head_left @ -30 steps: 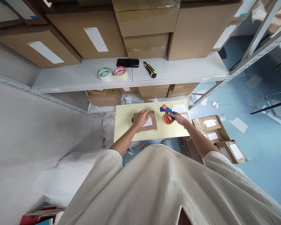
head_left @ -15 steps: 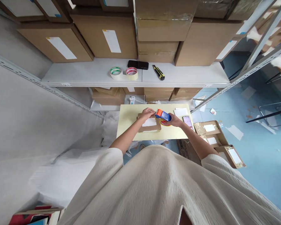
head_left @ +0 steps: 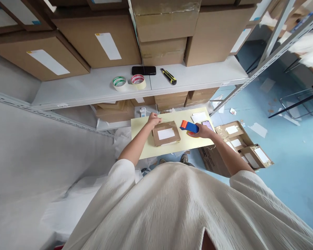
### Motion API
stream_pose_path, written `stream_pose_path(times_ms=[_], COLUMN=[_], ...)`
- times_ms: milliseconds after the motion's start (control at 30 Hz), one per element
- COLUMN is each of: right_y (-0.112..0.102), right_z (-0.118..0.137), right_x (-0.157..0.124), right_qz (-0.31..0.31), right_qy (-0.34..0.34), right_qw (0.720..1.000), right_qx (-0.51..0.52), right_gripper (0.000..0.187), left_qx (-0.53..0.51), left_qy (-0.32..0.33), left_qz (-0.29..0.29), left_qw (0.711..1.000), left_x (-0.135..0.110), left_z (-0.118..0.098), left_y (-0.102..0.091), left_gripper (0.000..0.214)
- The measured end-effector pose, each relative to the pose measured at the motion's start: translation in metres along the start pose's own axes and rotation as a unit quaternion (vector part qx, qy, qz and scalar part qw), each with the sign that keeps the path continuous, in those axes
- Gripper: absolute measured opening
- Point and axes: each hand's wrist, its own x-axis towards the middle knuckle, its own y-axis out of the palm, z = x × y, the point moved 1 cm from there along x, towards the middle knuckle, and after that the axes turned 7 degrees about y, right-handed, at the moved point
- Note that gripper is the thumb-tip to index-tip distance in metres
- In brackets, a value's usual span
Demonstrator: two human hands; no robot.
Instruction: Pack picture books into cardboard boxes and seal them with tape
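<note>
A small cardboard box (head_left: 156,138) with a white label (head_left: 166,133) lies flat on the pale yellow tabletop (head_left: 146,151). My left hand (head_left: 153,120) is closed in a pinch above the box's far left corner. A thin, faint strip that looks like clear tape runs from its fingers toward the right. My right hand (head_left: 203,131) grips a blue and orange tape dispenser (head_left: 190,126), held to the right of the box with its orange end pointing left. Beneath the dispenser, the roll with red and yellow on it (head_left: 192,134) is partly hidden.
White papers (head_left: 198,117) and a phone (head_left: 207,125) lie at the table's right. On the shelf (head_left: 88,86) ahead are two tape rolls (head_left: 129,82), a black phone (head_left: 143,71) and a utility knife (head_left: 168,76). Open cartons (head_left: 234,140) stand on the floor at right.
My hands have moved apart: the left went left with the pinched strip, the right went right with the tape dispenser. The box's top is now uncovered. The camera view has shifted.
</note>
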Motion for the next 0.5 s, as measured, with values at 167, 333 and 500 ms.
stream_pose_path(times_ms=[167, 333, 500], right_y=[-0.013, -0.018, -0.024], right_z=[-0.048, -0.063, -0.066], right_x=[0.009, 0.039, 0.079], right_qz=[0.03, 0.043, 0.067], right_qy=[0.014, 0.014, 0.012], right_qw=[0.999, 0.998, 0.998], right_qx=[0.036, 0.031, 0.019], right_gripper=[0.042, 0.039, 0.04], left_qx=[0.002, 0.072, 0.152], left_qy=[-0.046, -0.041, -0.073], left_qz=[-0.003, -0.021, -0.027], left_qw=[0.999, 0.996, 0.985], left_x=[0.019, 0.033, 0.057], left_z=[-0.003, -0.011, -0.009], left_y=[0.009, 0.036, 0.044], left_gripper=[0.056, 0.058, 0.056])
